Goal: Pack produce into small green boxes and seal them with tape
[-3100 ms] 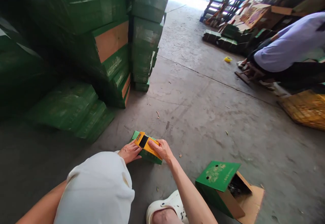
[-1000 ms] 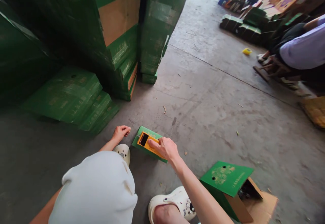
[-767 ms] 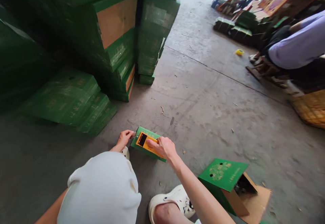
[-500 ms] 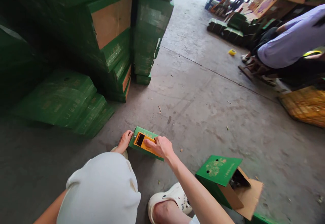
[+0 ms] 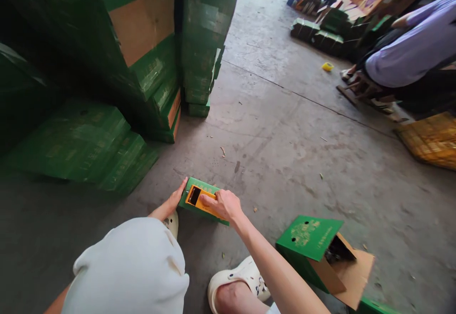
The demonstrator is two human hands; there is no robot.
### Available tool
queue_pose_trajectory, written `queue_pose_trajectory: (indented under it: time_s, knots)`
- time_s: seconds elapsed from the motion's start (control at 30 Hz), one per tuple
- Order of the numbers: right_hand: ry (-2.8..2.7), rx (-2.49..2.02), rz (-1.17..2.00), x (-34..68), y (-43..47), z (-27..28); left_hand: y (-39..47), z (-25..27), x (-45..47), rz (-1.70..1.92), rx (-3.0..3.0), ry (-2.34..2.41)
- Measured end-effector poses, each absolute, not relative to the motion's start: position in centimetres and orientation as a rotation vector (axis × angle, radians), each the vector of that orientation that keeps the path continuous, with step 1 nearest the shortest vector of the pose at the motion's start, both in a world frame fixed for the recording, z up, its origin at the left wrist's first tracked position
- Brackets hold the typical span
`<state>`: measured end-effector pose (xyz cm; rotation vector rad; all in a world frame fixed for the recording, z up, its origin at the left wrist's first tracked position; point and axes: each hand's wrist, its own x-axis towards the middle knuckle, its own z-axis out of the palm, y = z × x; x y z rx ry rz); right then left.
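A narrow green printed carton (image 5: 204,185) stands on the floor in front of my knees. My right hand (image 5: 226,204) is wrapped round an orange handheld tool (image 5: 204,204) with a dark window, lying along the top of the carton. A short thin light strip or wire shows at the tool's left end; its kind is unclear. My left hand (image 5: 177,196) lies against the carton's left end with its fingers stretched out. The far side of the carton under my right hand is hidden.
To the right, a green box (image 5: 309,238) lies with flaps open and dark contents. Stacks of green cartons (image 5: 203,43) rise at left. A person in a lilac top (image 5: 409,62) sits at far right near a yellow basket (image 5: 431,138). A yellow roll (image 5: 327,67) lies on the floor.
My left hand has gone from bent fingers at the carton's end to straighter fingers laid along it. My right hand and the orange tool have barely moved. The view has shifted slightly.
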<state>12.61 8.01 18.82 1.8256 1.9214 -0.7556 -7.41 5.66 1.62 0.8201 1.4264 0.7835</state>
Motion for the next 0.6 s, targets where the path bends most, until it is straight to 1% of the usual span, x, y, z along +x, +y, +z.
queue_pose_trajectory:
  time_s: [0.1,0.17,0.23,0.33,0.4,0.5,0.6]
  knots:
    - [1.944,1.827,-0.759,12.8,7.7,18.4,5.9,2.3,-7.9,0.766,0.828,1.457]
    - [1.957,1.836,-0.763,12.8,7.5,18.0,5.2,2.5,-8.8,0.837,1.035,1.442]
    - [1.957,1.842,-0.774,12.9,7.5,17.9,4.2,2.6,-9.8,0.849,1.376,1.335]
    - [1.942,1.837,-0.796,12.9,7.8,18.2,3.4,3.0,-10.7,0.647,1.912,1.169]
    - [1.932,1.83,-0.804,12.9,8.0,18.7,3.6,3.1,-10.8,0.509,2.17,1.155]
    - [1.957,1.785,-0.849,12.8,8.3,19.5,4.5,3.0,-10.7,0.437,2.41,1.185]
    - [1.941,1.686,-1.036,13.0,8.7,20.4,5.0,2.9,-10.7,0.407,2.516,1.206]
